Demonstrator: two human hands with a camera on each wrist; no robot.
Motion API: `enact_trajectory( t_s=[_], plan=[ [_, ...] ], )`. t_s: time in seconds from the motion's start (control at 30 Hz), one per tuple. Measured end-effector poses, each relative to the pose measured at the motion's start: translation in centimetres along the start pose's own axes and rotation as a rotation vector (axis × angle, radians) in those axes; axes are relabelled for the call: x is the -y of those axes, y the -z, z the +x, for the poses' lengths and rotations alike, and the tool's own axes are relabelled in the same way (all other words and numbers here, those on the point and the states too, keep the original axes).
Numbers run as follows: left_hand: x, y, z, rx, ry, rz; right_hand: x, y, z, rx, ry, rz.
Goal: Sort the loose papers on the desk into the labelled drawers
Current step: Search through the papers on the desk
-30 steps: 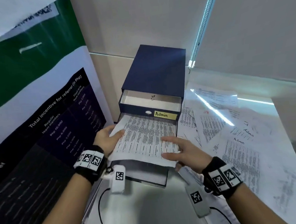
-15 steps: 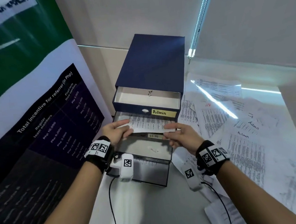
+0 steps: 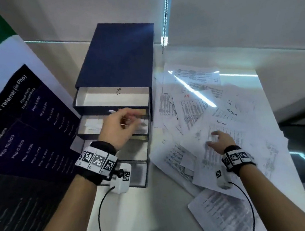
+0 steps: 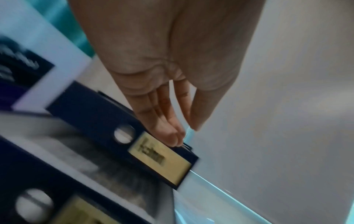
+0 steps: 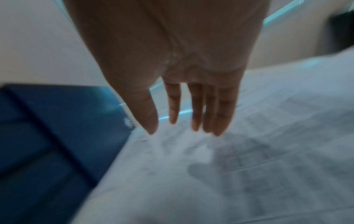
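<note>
Head view shows the left hand [image 3: 118, 127] raised over the dark blue cardboard drawer cabinet [image 3: 117, 55], above its second drawer. Left wrist view shows that hand's fingers [image 4: 168, 133] straight and close together, tips just beside the upper edge of the yellow label reading "Admin" [image 4: 161, 159] on the top drawer front; whether they touch it cannot be told through the blur. They hold nothing.

Three drawers are pulled out in steps toward the person, their long axes running away from the person toward the wall. The top drawer [image 3: 112, 97] shows a white floor; the second drawer [image 3: 90, 124] holds white sheets lying flat.

The right hand [image 3: 221, 141] is over the spread of loose white printed papers [image 3: 200, 110] on the white desk [image 3: 132, 221], right of the cabinet. Its fingers [image 5: 195, 109] are straight and spread, tips just above a sheet marked "Admin" [image 3: 222, 124], casting a shadow on it. The papers overlap at mixed angles, most long edges slanting away to the right.
</note>
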State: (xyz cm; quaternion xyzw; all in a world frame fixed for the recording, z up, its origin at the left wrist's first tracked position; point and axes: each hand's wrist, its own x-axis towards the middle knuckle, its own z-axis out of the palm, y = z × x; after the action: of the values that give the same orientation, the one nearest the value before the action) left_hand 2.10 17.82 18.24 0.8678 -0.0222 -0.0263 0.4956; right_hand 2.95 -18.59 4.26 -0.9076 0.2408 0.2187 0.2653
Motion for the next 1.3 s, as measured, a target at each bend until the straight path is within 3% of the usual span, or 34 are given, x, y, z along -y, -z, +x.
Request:
enact_trajectory(
  t_s=[0.1,0.2,0.4,0.53,0.63,0.7,0.8,0.93,1.03,1.1,1.23,1.3],
  plan=[
    [-1.6,-7.0,0.8,0.218,0.013,-0.047,-6.4,1.5,1.2,-0.076,-0.276,-0.085],
    [-0.8,-14.8,2.4,0.421,0.109,0.033,-10.9,2.1,1.5,-0.072,-0.391,-0.048],
    [2.7,-27.3,4.6,0.515,0.397,0.231,-14.2,2.3,1.8,-0.058,-0.289,0.072],
    [3.8,-31.9,4.5,0.381,0.486,0.206,-14.1,2.1,1.7,-0.085,-0.134,0.082],
    [4.1,-33.7,4.5,0.349,0.447,0.262,-14.3,1.9,1.8,-0.151,-0.033,0.118],
    [4.4,-34.0,5.3,0.24,0.393,0.38,-14.9,1.9,2.1,-0.211,0.002,0.212],
    [4.6,-33.6,6.8,0.165,0.42,0.384,-16.3,2.1,2.3,-0.301,0.018,0.263],
    [4.3,-33.3,7.9,0.156,0.451,0.279,-18.2,1.8,2.8,-0.222,-0.002,0.332],
    [3.9,-33.8,7.7,0.233,0.385,0.277,-19.7,2.3,3.6,-0.246,-0.171,0.499],
    [3.7,-34.2,6.8,0.359,0.381,0.242,-20.5,2.6,3.9,-0.264,-0.24,0.574],
    [4.5,-34.6,4.7,0.74,0.378,0.315,-20.4,2.4,3.6,-0.288,-0.136,0.538],
    [4.5,-34.4,3.8,0.731,0.415,0.176,-19.6,2.2,3.2,-0.297,-0.063,0.506]
  ],
)
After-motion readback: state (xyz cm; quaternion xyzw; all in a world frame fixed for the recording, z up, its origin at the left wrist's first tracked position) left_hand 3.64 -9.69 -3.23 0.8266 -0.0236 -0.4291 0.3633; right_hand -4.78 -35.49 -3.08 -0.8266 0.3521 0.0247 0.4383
